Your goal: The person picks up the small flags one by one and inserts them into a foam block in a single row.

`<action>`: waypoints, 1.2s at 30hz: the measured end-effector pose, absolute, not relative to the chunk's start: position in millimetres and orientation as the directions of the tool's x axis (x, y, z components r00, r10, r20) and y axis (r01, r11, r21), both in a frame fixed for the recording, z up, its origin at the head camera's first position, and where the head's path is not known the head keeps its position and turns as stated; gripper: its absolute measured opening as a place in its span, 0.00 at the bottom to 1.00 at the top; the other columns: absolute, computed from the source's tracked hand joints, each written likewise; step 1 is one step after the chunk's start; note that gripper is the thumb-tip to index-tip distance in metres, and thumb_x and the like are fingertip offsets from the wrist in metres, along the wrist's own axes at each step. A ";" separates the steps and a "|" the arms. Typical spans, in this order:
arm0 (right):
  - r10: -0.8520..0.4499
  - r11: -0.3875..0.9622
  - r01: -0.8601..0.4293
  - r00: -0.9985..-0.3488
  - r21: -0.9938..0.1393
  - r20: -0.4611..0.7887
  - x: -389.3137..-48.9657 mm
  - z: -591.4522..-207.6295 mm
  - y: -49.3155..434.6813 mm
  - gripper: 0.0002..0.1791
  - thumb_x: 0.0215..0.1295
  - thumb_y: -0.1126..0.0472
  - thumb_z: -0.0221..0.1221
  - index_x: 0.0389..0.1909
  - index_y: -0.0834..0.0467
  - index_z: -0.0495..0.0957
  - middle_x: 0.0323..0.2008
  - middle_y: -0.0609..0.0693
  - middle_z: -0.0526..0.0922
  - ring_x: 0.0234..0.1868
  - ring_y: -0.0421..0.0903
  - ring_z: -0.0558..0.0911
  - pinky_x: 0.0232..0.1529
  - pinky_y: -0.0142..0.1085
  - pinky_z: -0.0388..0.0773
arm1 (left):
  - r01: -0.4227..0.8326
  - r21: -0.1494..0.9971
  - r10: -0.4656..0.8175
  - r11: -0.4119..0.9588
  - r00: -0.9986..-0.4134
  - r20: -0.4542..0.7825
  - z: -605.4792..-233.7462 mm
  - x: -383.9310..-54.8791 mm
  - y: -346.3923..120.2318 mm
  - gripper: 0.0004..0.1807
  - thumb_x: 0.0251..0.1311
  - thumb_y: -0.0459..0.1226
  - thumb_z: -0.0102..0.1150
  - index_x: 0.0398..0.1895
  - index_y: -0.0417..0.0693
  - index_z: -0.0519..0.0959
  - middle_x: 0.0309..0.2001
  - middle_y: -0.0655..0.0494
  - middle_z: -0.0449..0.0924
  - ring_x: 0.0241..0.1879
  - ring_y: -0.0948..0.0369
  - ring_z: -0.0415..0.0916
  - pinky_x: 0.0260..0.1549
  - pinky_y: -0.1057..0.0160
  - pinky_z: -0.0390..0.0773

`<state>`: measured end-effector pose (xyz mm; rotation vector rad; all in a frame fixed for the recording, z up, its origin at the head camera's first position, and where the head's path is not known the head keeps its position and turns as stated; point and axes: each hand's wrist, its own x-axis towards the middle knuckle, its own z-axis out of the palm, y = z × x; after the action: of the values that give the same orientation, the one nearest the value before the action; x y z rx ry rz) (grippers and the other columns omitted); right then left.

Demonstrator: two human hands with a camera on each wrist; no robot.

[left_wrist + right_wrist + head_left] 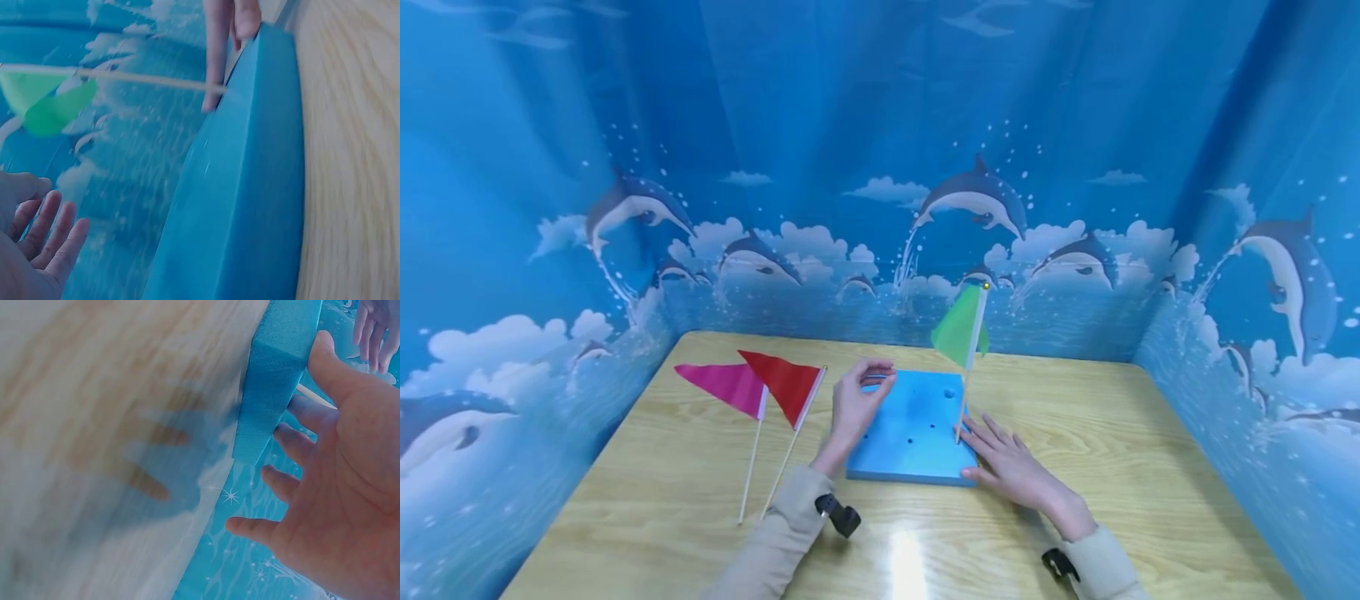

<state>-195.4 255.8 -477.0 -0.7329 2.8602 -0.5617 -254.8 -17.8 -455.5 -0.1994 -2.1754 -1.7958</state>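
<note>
A blue foam block [917, 454] with several small holes lies on the table. Near its right edge, a green flag [958, 327] stands tilted slightly, its thin stick in the block. My right hand [1011, 467] rests along the block's right side, fingers spread, thumb and index at the edge beside the stick's foot. In the right wrist view, the right palm [350, 469] shows nothing held. My left hand [859, 408] hovers over the block's left part with loosely bent fingers; the left wrist view shows these fingers [47, 237] holding nothing.
A red flag [784, 385] and a magenta flag [730, 387] lie left of the block, sticks pointing toward me, beside my left forearm. Behind the wooden table [1075, 408] hangs a blue curtain [850, 125] printed with dolphins, which also lines both sides.
</note>
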 end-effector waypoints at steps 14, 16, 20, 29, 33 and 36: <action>-0.501 0.801 -0.451 -0.865 -0.394 -0.029 -194.2 -477.0 255.6 0.38 0.75 0.42 0.53 0.79 0.54 0.57 0.80 0.57 0.52 0.78 0.67 0.47 0.67 0.77 0.45 | 0.072 0.950 -0.181 0.302 -0.975 0.131 -464.5 -246.0 -116.7 0.15 0.68 0.39 0.64 0.55 0.45 0.81 0.50 0.47 0.85 0.47 0.51 0.84 0.41 0.65 0.86; -0.501 0.801 -0.450 -0.865 -0.395 -0.029 -194.1 -476.9 255.8 0.38 0.75 0.42 0.53 0.79 0.54 0.57 0.79 0.58 0.52 0.78 0.68 0.47 0.67 0.77 0.45 | 0.034 0.936 -0.182 0.350 -0.978 0.103 -467.8 -243.0 -128.3 0.15 0.69 0.39 0.64 0.56 0.44 0.81 0.50 0.46 0.84 0.48 0.50 0.84 0.41 0.64 0.86; -0.501 0.802 -0.450 -0.865 -0.392 -0.032 -194.3 -476.5 256.4 0.38 0.75 0.43 0.54 0.79 0.55 0.57 0.79 0.58 0.52 0.78 0.67 0.47 0.67 0.77 0.46 | 0.013 0.892 -0.167 0.452 -0.981 0.099 -473.5 -236.1 -145.9 0.15 0.68 0.36 0.64 0.54 0.41 0.81 0.49 0.43 0.85 0.46 0.48 0.85 0.41 0.61 0.85; -0.506 0.800 -0.456 -0.862 -0.391 -0.031 -194.4 -475.7 255.7 0.38 0.75 0.42 0.53 0.79 0.54 0.57 0.79 0.58 0.52 0.78 0.67 0.47 0.67 0.77 0.45 | -0.015 0.765 -0.080 0.644 -0.996 0.048 -478.9 -214.9 -165.2 0.10 0.62 0.32 0.65 0.45 0.36 0.83 0.41 0.44 0.87 0.43 0.47 0.85 0.46 0.49 0.84; -0.505 0.799 -0.453 -0.862 -0.396 -0.033 -194.2 -475.1 256.0 0.38 0.75 0.43 0.54 0.79 0.55 0.57 0.79 0.58 0.52 0.78 0.67 0.47 0.67 0.77 0.45 | -0.006 0.700 -0.043 0.714 -0.998 0.035 -481.9 -208.6 -164.3 0.07 0.58 0.32 0.68 0.39 0.39 0.83 0.34 0.50 0.87 0.37 0.53 0.85 0.42 0.52 0.82; -0.504 0.800 -0.452 -0.863 -0.394 -0.033 -194.1 -475.0 255.9 0.38 0.75 0.43 0.54 0.79 0.55 0.57 0.79 0.58 0.52 0.78 0.67 0.47 0.67 0.77 0.45 | 0.010 0.685 -0.034 0.728 -0.998 0.050 -483.8 -205.0 -161.0 0.08 0.53 0.31 0.71 0.36 0.41 0.83 0.31 0.52 0.87 0.35 0.55 0.84 0.38 0.54 0.79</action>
<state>-194.1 255.9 -475.0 -0.7605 2.8509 -0.5724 -205.0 -161.0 -483.8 0.0201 -2.8651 -1.1364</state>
